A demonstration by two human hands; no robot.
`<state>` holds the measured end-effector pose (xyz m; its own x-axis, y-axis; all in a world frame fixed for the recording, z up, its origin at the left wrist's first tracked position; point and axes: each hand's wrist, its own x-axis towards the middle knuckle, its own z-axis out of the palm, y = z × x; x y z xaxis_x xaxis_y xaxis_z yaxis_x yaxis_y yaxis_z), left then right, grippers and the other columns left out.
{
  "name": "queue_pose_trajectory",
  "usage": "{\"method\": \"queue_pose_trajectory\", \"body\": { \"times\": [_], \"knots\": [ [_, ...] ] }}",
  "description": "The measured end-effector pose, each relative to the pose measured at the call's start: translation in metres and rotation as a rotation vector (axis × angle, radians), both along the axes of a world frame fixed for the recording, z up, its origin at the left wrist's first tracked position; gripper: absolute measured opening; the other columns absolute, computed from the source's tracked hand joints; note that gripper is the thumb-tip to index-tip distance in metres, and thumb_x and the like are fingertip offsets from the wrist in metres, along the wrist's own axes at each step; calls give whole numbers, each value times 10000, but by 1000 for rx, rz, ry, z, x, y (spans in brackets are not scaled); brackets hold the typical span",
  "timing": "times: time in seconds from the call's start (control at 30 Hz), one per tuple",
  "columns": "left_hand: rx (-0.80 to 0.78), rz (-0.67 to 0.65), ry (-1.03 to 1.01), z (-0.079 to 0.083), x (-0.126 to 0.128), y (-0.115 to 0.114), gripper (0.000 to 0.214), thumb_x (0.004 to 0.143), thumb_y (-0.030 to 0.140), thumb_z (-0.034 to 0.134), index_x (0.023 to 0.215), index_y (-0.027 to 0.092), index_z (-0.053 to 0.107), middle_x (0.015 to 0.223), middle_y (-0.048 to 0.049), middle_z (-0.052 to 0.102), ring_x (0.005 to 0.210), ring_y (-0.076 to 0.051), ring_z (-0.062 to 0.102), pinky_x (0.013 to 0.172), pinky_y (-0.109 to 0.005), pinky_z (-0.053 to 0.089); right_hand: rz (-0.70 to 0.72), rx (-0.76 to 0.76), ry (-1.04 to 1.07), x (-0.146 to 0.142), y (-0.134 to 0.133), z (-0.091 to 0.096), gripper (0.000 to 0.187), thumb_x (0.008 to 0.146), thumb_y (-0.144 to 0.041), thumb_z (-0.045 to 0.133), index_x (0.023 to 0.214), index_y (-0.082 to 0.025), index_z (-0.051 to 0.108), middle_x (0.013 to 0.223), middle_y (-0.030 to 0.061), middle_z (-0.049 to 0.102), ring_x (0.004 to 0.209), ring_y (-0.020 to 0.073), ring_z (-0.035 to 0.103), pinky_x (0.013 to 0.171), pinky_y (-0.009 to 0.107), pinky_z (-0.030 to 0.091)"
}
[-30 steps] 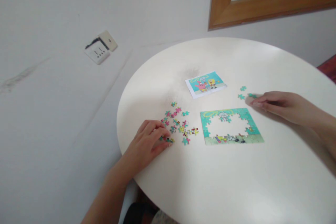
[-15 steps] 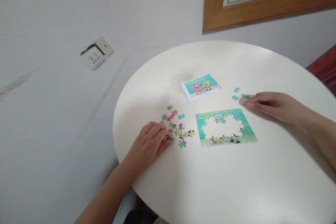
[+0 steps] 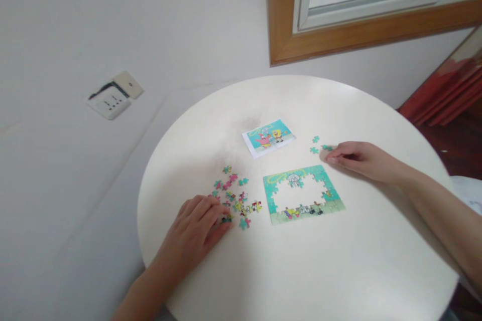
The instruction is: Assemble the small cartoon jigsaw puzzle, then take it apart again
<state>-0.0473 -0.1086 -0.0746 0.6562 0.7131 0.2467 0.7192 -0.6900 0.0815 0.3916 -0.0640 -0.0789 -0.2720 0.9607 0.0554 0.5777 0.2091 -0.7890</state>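
My left hand (image 3: 196, 228) rests on the table's left side, fingers curled at the edge of a loose heap of puzzle pieces (image 3: 241, 205). A dark puzzle piece (image 3: 227, 218) shows between its thumb and fingers. To the right lies a jigsaw puzzle (image 3: 269, 198), its teal and sand border joined around an open middle. A grey cartoon head juts in from its top edge. Beyond its upper right corner, my right hand (image 3: 357, 159) has thumb and fingertips pressed together beside several teal puzzle pieces (image 3: 314, 150). Whatever those fingertips may hold is hidden.
A picture card (image 3: 269, 138) of the cartoon scene lies behind the puzzle on the round white table (image 3: 293, 266). Against the table's far side is a wall with a socket (image 3: 111, 102) and a wood-framed window (image 3: 282, 35). Red cloth (image 3: 444, 93) hangs at right.
The camera view has shifted, so the table and everything on it sit further left and lower. Both hands keep almost the same places beside the pieces.
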Motion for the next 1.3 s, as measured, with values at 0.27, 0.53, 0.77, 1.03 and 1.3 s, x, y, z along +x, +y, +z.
{"method": "queue_pose_trajectory", "body": {
  "times": [0.27, 0.53, 0.77, 1.03, 1.3],
  "knots": [
    [-110, 25, -63, 0, 4, 1, 112, 921, 314, 558, 940, 223, 620, 975, -37, 625, 940, -201, 560, 856, -336, 475, 34, -9, 10, 5, 3, -6, 383, 839, -531, 591, 855, -167, 709, 868, 61, 696, 802, 186, 632, 737, 323, 473],
    [-106, 32, -81, -3, 3, 2, 129, 923, 332, 546, 937, 221, 610, 977, -44, 621, 955, -211, 562, 873, -357, 482, 49, -8, 5, 3, 3, -2, 385, 836, -532, 594, 857, -170, 725, 896, 69, 710, 814, 189, 636, 756, 333, 482],
    [-112, 28, -84, -1, 5, 2, 120, 934, 282, 511, 917, 211, 606, 946, -47, 629, 932, -207, 564, 862, -350, 481, 64, 1, -7, 5, 4, -5, 370, 861, -502, 575, 913, -168, 726, 942, 81, 717, 815, 181, 630, 750, 335, 484],
    [-87, 39, -28, 1, -5, 1, 233, 888, 421, 593, 1016, 231, 633, 1036, -50, 628, 993, -224, 573, 896, -372, 471, 63, -25, -19, 7, 3, -6, 349, 860, -505, 574, 906, -188, 712, 940, 66, 703, 818, 186, 615, 736, 327, 471],
    [-188, 46, -5, 4, 4, -3, 141, 924, 324, 547, 989, 217, 612, 1025, -52, 608, 996, -220, 538, 909, -383, 448, 55, -60, -8, 7, 1, -5, 383, 860, -518, 581, 912, -154, 688, 1031, 109, 697, 898, 201, 598, 797, 302, 439]
  ]
}}
